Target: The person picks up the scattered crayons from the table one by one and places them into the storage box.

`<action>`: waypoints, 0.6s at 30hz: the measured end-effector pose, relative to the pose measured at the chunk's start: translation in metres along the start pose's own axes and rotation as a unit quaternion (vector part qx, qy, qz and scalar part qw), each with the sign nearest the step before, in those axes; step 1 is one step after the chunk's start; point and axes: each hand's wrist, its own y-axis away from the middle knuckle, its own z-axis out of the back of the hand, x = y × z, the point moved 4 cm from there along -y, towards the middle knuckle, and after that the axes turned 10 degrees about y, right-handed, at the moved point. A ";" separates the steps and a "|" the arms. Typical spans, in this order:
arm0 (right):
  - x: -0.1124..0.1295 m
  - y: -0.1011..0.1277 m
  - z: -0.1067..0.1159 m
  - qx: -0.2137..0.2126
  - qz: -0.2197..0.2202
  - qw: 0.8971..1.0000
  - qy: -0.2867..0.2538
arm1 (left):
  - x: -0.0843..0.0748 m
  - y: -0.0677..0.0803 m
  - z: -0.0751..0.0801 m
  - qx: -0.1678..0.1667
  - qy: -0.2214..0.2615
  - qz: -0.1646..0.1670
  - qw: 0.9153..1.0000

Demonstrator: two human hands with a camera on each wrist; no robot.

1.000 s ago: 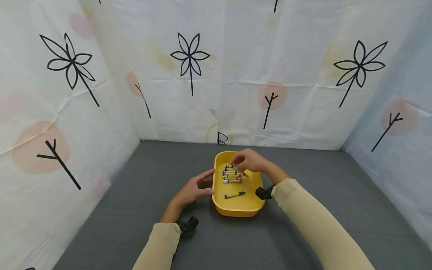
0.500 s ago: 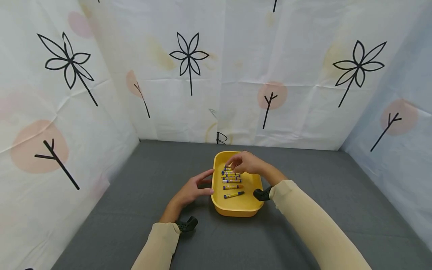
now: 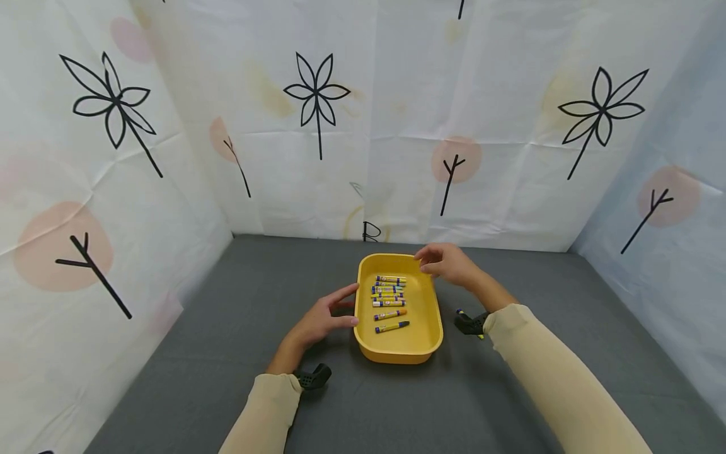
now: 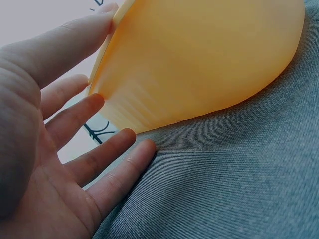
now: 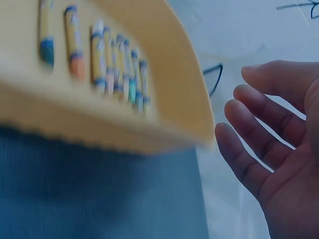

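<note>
A yellow plastic tray (image 3: 422, 315) holds several yellow-wrapped crayons with blue bands. Most lie side by side in a row towards the far end, a white crayon (image 3: 389, 304) nearest. Closer to me are an orange crayon (image 3: 390, 314) and a dark green-tipped crayon (image 3: 392, 327), spaced apart. My left hand (image 3: 319, 321) rests against the tray's left side, thumb and fingers spread, fingertips touching rim and wall. Beside the tray's far right corner is my right hand (image 3: 450, 262), its fingers loosely bent and nothing in them; the right wrist view shows its palm bare.
Another crayon (image 3: 480, 336) lies on the grey cloth to the right of the tray, partly hidden by the black wrist camera (image 3: 472, 323). Grey cloth (image 3: 227, 353) covers the table. White printed fabric (image 3: 397, 189) hangs behind and at both sides.
The orange crayon now lies between the row and the dark green-tipped one. My right hand has lifted from the row and moved right, to the tray's far corner. The left hand has stayed put.
</note>
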 end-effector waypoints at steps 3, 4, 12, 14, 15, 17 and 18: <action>-0.011 0.009 0.009 -0.005 -0.003 1.000 0.013 | 0.001 0.000 0.000 -0.003 -0.003 0.001 1.000; -0.015 0.012 0.012 -0.006 -0.005 1.000 0.015 | 0.001 0.000 0.001 -0.003 -0.003 0.001 1.000; -0.052 0.037 0.018 0.013 -0.049 0.999 0.013 | 0.002 -0.002 0.000 -0.005 -0.006 0.003 1.000; -0.060 0.042 0.015 0.024 -0.053 0.998 0.018 | 0.002 -0.002 0.000 -0.005 -0.006 0.004 1.000; -0.064 0.045 0.013 0.032 -0.055 0.998 0.018 | 0.002 -0.002 0.000 -0.006 -0.005 0.005 1.000; -0.071 0.049 0.009 0.047 -0.058 0.997 0.017 | 0.003 -0.002 0.000 -0.007 -0.003 0.006 1.000; -0.074 0.051 0.007 0.056 -0.063 0.996 0.011 | 0.003 -0.002 0.000 -0.008 -0.001 0.006 1.000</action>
